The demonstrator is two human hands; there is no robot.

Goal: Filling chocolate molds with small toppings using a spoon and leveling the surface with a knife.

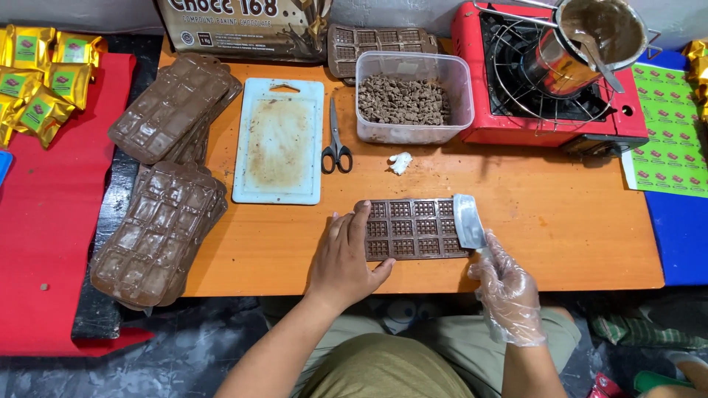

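A brown chocolate mould tray (413,228) with waffle-patterned cells lies on the orange table (560,214) in front of me. My bare left hand (345,258) presses flat on the tray's left end, fingers spread over its edge. My right hand (507,289), in a clear plastic glove, grips the handle of a metal scraper (468,221) whose blade rests on the tray's right end.
Stacks of filled chocolate moulds (166,169) sit at the left. A white cutting board (279,140), scissors (335,144), a clear tub of chocolate pieces (413,96), a red stove (546,81) with a pot of melted chocolate (597,37), and gold wrapped packets (40,77) surround the work spot.
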